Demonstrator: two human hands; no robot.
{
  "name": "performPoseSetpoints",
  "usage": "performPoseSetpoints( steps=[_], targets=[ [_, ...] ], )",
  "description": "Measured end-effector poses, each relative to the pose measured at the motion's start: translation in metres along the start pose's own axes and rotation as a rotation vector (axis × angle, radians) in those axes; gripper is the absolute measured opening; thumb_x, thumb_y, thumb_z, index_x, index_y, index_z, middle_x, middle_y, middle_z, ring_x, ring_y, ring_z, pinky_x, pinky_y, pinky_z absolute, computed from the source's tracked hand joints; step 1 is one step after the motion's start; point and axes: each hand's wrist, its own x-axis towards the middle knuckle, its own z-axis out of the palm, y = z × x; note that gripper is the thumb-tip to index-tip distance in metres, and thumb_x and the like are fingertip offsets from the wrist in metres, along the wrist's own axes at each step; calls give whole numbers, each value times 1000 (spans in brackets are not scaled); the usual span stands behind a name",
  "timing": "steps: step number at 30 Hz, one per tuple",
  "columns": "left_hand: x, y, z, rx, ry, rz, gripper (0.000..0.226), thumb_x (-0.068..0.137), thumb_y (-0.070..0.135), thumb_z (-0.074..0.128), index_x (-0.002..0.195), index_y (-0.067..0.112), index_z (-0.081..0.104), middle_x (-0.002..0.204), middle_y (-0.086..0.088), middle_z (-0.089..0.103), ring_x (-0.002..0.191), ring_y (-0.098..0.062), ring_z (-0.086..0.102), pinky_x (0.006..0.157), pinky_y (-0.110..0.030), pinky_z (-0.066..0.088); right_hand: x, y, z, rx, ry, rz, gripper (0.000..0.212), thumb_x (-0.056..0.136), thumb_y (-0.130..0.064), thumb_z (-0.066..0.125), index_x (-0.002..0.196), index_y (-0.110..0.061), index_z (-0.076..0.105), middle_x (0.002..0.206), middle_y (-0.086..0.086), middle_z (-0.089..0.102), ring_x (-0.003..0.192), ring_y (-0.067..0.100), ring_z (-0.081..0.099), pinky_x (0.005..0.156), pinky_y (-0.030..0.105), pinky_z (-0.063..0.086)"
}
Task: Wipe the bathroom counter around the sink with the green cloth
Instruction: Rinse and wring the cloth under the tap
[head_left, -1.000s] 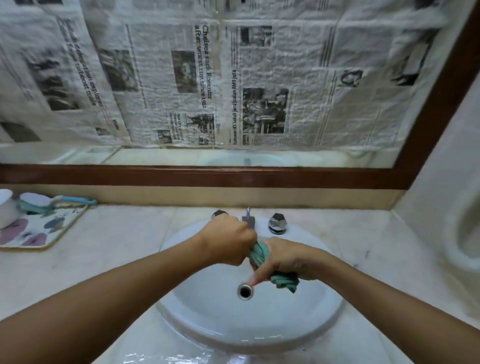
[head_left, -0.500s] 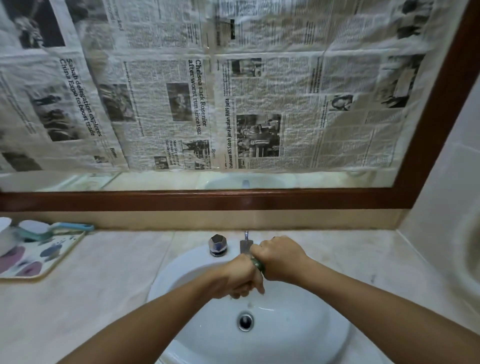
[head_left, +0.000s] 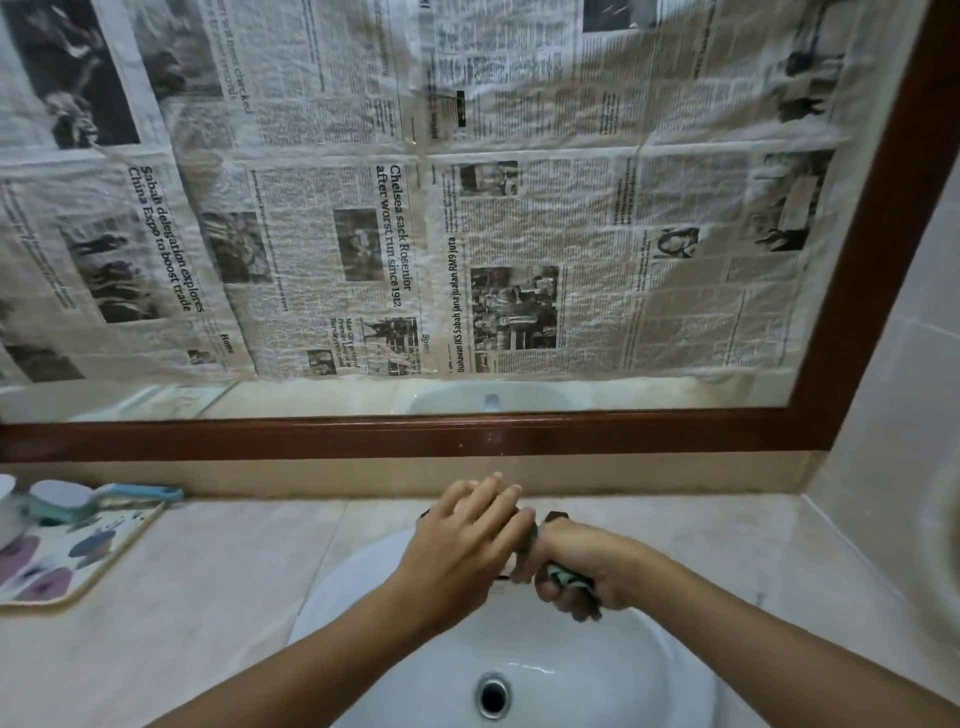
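Note:
My right hand (head_left: 582, 564) grips the wadded green cloth (head_left: 563, 576) above the back of the white sink (head_left: 613, 670); only a small bit of cloth shows between the fingers. My left hand (head_left: 462, 540) hovers just left of it with its fingers straight and spread, over the tap area. The tap and its knobs are mostly hidden behind both hands; a dark knob edge (head_left: 556, 516) peeks out. The beige marble counter (head_left: 208, 597) surrounds the sink. The drain (head_left: 493, 695) lies in the basin's bottom.
A patterned mat (head_left: 62, 561) with a blue-handled brush (head_left: 78, 500) and a white container (head_left: 8, 512) sits at the counter's left end. The wood-framed mirror (head_left: 467, 436), covered in newspaper, runs along the back. A tiled wall (head_left: 893, 415) closes the right side.
My left hand let go of the cloth and opened, rising toward the tap. The right hand keeps the cloth bunched. The camera tilted up, so the sink sits lower in view.

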Motion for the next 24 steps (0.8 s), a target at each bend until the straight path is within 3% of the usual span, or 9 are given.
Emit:
performPoseSetpoints(
  steps=[2, 4, 6, 8, 12, 15, 17, 19, 24],
  targets=[
    [-5, -2, 3, 16, 118, 45, 46, 74, 25, 63, 119, 14, 59, 122, -9, 63, 120, -32, 57, 98, -42, 38, -11, -8, -11, 27, -287, 76, 18, 82, -16, 59, 64, -18, 55, 49, -2, 40, 38, 8, 28, 39, 18, 22],
    [-2, -5, 2, -34, 189, 23, 27, 80, 26, 63, 104, 15, 63, 95, -5, 65, 93, -27, 65, 81, -38, 46, -15, -13, -15, -13, -499, 72, 25, 85, -20, 55, 61, -21, 48, 46, -6, 35, 37, 5, 26, 41, 16, 19],
    [5, -10, -1, -150, 203, 17, 14, 79, 27, 68, 86, 15, 64, 72, 0, 59, 62, -22, 57, 53, -33, 46, -16, -16, -17, -27, -563, 43, 26, 85, -20, 54, 62, -21, 41, 45, -7, 32, 36, 4, 26, 41, 16, 17],
    [11, -20, -4, -198, 146, 59, 20, 74, 31, 73, 75, 15, 61, 63, 2, 59, 48, -19, 54, 37, -27, 41, -20, -19, -18, -57, -522, -25, 27, 82, -18, 56, 60, -21, 41, 46, -6, 32, 37, 4, 26, 40, 17, 17],
    [28, -34, -21, -87, -62, 58, 34, 54, 38, 82, 60, 17, 56, 47, 1, 58, 32, -20, 51, 36, -17, 31, -26, -21, -11, -82, -242, -230, 15, 75, -12, 65, 80, -11, 51, 51, 0, 39, 39, 10, 33, 38, 18, 25],
    [43, -21, -37, -82, -286, -67, 18, 76, 28, 65, 87, 14, 68, 78, -6, 70, 63, -29, 65, 52, -28, 40, -23, -23, -3, -462, 221, -370, 14, 71, -15, 71, 69, -14, 57, 51, 0, 52, 40, 14, 44, 42, 26, 35],
    [44, -12, -31, -241, -469, -218, 19, 80, 25, 61, 93, 15, 69, 87, -8, 68, 72, -30, 64, 57, -31, 44, -19, -23, 0, -705, 458, -392, 14, 69, -13, 66, 61, -19, 57, 56, -3, 57, 49, 14, 53, 45, 24, 39],
    [43, -7, -22, -457, -555, -368, 14, 79, 24, 59, 83, 13, 67, 81, -8, 67, 69, -28, 64, 57, -34, 52, -10, -18, 1, -858, 559, -441, 8, 67, -12, 59, 63, -18, 57, 61, -2, 59, 56, 18, 57, 45, 22, 37],
    [37, 19, 2, -864, -578, -779, 17, 71, 21, 58, 76, 5, 63, 65, -6, 56, 53, -19, 48, 46, -27, 33, 9, -7, -5, -1223, 709, -714, 19, 73, -22, 62, 90, -13, 64, 86, 13, 67, 76, 36, 61, 60, 29, 33]
  ],
)
